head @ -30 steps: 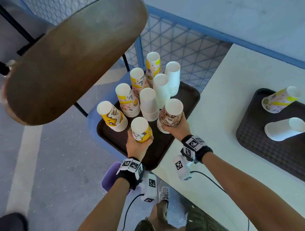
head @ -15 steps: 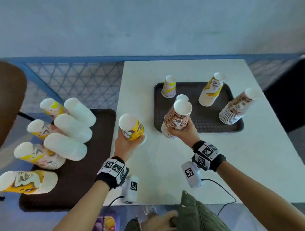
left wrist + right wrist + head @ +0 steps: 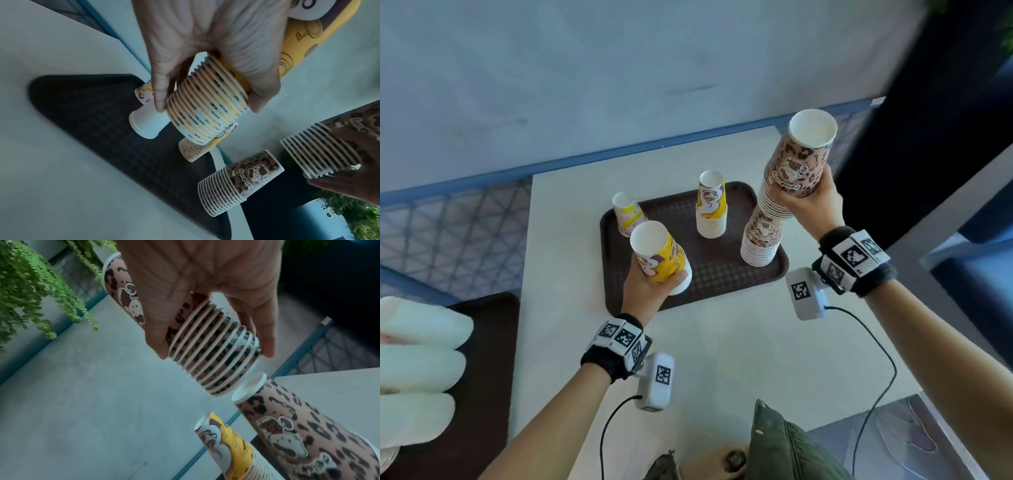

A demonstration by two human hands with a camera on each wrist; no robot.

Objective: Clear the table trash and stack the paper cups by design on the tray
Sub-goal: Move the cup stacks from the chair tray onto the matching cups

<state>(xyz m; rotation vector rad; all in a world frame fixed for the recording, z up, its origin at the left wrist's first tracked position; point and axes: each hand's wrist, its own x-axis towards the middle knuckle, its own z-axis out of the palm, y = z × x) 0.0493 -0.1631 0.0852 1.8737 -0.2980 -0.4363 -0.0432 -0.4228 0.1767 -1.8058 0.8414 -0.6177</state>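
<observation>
My left hand (image 3: pixel 650 291) grips a stack of yellow cartoon cups (image 3: pixel 661 253), bottoms up, over the front left of the brown tray (image 3: pixel 722 281). My right hand (image 3: pixel 811 202) grips a leopard-print stack (image 3: pixel 798 161), its rims just above the leopard stack (image 3: pixel 760 240) standing at the tray's right. In the right wrist view the held stack (image 3: pixel 213 356) hangs a small gap above the standing one (image 3: pixel 287 426). A yellow stack (image 3: pixel 710 209) stands mid-tray and a pink-and-yellow cup (image 3: pixel 628 214) far left. A white cup (image 3: pixel 147 125) is partly hidden behind my left hand.
At the left, a second dark tray (image 3: pixel 482 377) lower than the white table (image 3: pixel 722 359) carries white cup stacks (image 3: pixel 414 359). A blue mesh railing (image 3: pixel 448 222) runs behind. A dark pillar (image 3: pixel 928 102) stands at the right. A green cushion (image 3: pixel 784 445) lies near the table's front edge.
Both hands have carried their stacks from the left tray across to the table tray. The right hand has risen and now holds its leopard stack over the tray's leopard stack.
</observation>
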